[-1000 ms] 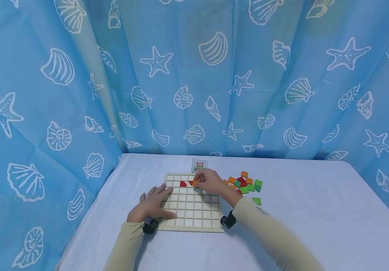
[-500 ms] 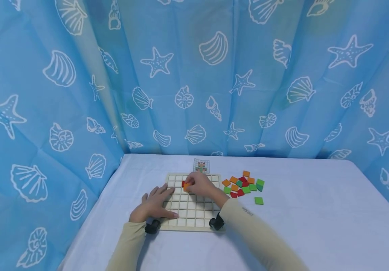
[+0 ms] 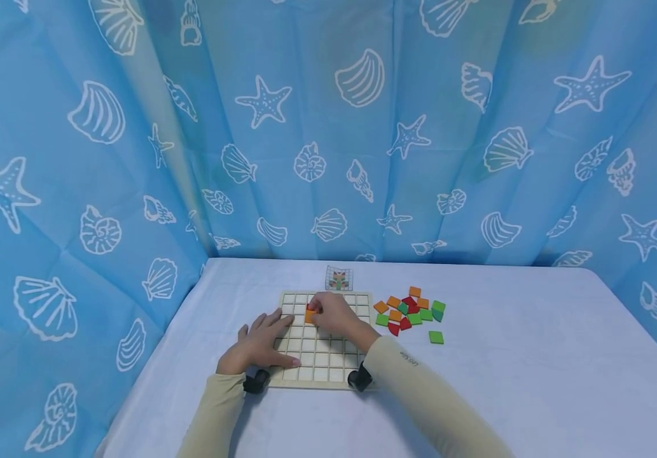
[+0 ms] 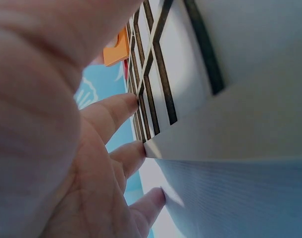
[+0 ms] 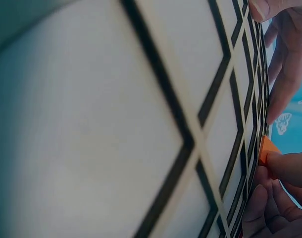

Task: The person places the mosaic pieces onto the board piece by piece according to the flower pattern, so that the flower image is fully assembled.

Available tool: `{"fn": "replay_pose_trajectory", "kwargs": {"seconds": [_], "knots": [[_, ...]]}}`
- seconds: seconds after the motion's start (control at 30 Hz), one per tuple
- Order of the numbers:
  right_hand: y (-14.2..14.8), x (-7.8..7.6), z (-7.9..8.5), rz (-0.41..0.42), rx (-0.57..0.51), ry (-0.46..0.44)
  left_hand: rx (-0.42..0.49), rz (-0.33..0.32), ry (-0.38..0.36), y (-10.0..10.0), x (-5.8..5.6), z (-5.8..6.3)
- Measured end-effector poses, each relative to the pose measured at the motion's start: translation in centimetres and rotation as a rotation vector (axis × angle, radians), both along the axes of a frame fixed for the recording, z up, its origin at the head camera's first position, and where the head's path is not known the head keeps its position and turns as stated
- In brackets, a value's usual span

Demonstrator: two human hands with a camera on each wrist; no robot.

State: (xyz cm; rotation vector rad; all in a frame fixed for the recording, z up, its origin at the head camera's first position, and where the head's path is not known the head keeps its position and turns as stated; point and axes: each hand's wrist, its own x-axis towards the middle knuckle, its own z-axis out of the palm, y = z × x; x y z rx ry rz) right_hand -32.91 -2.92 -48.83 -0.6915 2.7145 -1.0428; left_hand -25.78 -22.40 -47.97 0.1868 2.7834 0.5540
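Note:
A pale gridded board lies on the table in the head view. My left hand rests on its left side with fingers spread. In the left wrist view the fingertips touch the board's edge. My right hand pinches an orange square tile between thumb and fingers, at a cell in the upper left part of the grid. Just behind that tile a bit of a red tile shows; the right hand covers the cells beside it. The orange tile appears against the grid in the right wrist view.
Several loose orange, red and green tiles lie right of the board, with one green tile apart from them. A small pattern card sits behind the board. A blue shell-print curtain hangs along the table's back and left.
My right hand has carried the orange tile leftward across the board, from beside the red tiles to the cell in front of the left one. The left hand has stayed in place.

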Motion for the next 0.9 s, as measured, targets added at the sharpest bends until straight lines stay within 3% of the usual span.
{"fn": "replay_pose_trajectory", "kwargs": {"seconds": [0.33, 0.57, 0.9], "knots": [[-0.02, 0.31, 0.10, 0.040, 0.041, 0.082, 0.002, 0.001, 0.007, 0.11, -0.02, -0.24], [0.22, 0.31, 0.41, 0.040, 0.030, 0.001, -0.008, -0.001, 0.000, 0.07, -0.20, -0.40], [0.52, 0.42, 0.65, 0.058, 0.004, -0.043, -0.005, -0.015, 0.008, -0.02, -0.13, -0.31]]}}
